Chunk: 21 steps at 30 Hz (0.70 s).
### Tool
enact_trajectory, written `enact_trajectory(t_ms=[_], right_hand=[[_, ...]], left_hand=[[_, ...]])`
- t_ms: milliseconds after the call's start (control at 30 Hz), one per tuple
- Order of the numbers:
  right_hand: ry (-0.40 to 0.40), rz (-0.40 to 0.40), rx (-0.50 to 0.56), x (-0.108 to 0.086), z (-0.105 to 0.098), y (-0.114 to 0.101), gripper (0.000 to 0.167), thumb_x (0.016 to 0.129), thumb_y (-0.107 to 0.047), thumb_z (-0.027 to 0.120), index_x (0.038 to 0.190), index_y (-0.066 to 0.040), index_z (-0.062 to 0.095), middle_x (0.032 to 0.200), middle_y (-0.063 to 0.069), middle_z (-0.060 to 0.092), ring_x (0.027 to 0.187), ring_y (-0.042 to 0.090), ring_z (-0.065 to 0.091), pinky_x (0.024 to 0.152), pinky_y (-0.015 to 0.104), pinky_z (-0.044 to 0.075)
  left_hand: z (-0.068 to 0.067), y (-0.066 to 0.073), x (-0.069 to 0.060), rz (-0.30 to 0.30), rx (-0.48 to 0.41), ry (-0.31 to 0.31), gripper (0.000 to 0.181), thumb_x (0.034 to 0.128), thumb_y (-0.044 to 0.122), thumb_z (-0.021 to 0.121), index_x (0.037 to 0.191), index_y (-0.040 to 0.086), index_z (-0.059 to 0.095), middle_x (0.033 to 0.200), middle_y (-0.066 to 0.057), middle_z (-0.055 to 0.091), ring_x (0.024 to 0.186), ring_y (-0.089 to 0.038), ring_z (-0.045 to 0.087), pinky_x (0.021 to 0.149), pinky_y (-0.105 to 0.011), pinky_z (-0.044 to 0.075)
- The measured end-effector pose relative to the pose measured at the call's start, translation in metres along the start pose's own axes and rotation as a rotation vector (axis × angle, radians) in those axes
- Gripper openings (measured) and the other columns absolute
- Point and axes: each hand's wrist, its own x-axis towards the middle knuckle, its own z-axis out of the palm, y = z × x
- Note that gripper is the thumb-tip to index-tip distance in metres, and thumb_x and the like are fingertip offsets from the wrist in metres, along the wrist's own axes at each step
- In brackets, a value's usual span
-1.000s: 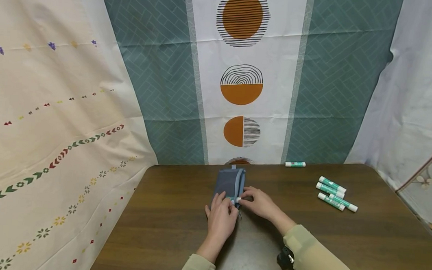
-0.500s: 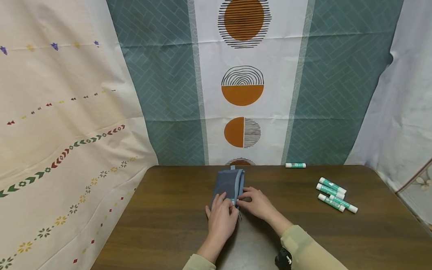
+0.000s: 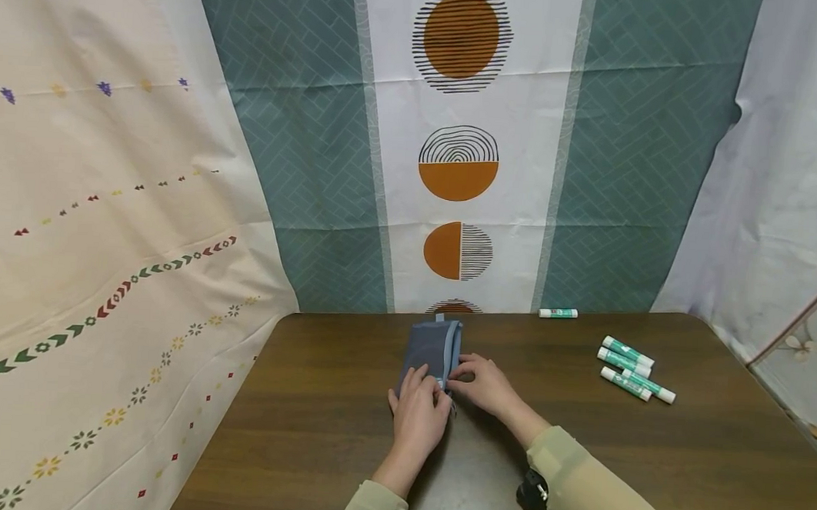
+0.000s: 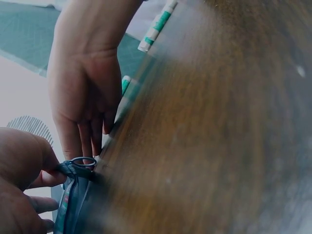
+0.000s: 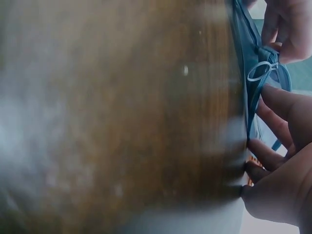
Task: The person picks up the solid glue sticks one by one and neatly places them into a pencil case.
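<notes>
A flat blue-grey zip pouch (image 3: 428,344) lies on the table, its zipper along the right side. My left hand (image 3: 419,417) rests over its near end, thumb and fingers pinching the near corner beside a small ring (image 4: 84,161) in the left wrist view. At the pouch's right edge, the thumb and fingers of my right hand (image 3: 490,386) pinch the open side. A small white-and-green patch shows at the opening between the hands. In the right wrist view, the pouch (image 5: 251,58) stands between both hands; whether anything lies under the right fingertips is hidden.
Several green-and-white glue sticks (image 3: 625,351) lie in a loose group on the right of the brown table (image 3: 316,435). One more glue stick (image 3: 558,313) lies at the back edge. Patterned cloths (image 3: 323,166) hang behind and beside the table.
A white-ended glue stick in my right fingers has slid leftward into the pouch, out of plain sight. The right hand followed slightly left; the left hand stays put.
</notes>
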Motion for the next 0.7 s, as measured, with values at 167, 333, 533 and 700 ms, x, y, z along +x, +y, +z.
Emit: enact_trajectory(t_ms=[167,333,533,700], right_hand=[[0.01,0.023,-0.02,-0.001,0.0012,-0.0022,0.014,0.098,-0.023,0.082,0.105,-0.011,0.087,0.152,0.024,0.064,0.148,0.053,0.049,0.124,0.071,0.03],[0.018,0.031,-0.029,-0.0014,0.0018,-0.0045,0.015,0.098,-0.022,0.083,0.106,-0.01,0.087,0.152,0.025,0.063,0.148,0.053,0.049,0.124,0.072,0.031],[0.023,0.027,-0.043,-0.0018,0.0028,-0.0051,0.014,0.098,-0.021,0.083,0.106,-0.01,0.087,0.151,0.024,0.064,0.147,0.05,0.053,0.126,0.07,0.027],[0.019,0.02,-0.046,-0.0009,0.0032,-0.003,0.015,0.098,-0.021,0.083,0.107,-0.01,0.087,0.152,0.024,0.064,0.147,0.048,0.053,0.128,0.068,0.024]], left_hand=[[0.0005,-0.0001,0.0006,0.004,0.002,0.006,0.025,0.0925,0.006,0.068,0.074,0.018,0.057,0.151,-0.02,0.065,0.15,-0.049,0.05,0.11,-0.092,0.026],[0.0005,-0.0005,-0.0005,0.006,0.003,0.004,0.026,0.0928,0.006,0.068,0.074,0.018,0.056,0.15,-0.02,0.065,0.15,-0.049,0.05,0.11,-0.092,0.026],[0.0013,-0.0013,-0.0006,0.015,0.007,0.006,0.026,0.0927,0.006,0.068,0.073,0.018,0.055,0.15,-0.02,0.065,0.149,-0.049,0.05,0.11,-0.091,0.026],[0.0018,-0.0019,0.0001,0.012,0.006,-0.004,0.026,0.0933,0.006,0.067,0.074,0.018,0.056,0.152,-0.02,0.065,0.15,-0.05,0.049,0.111,-0.091,0.025]])
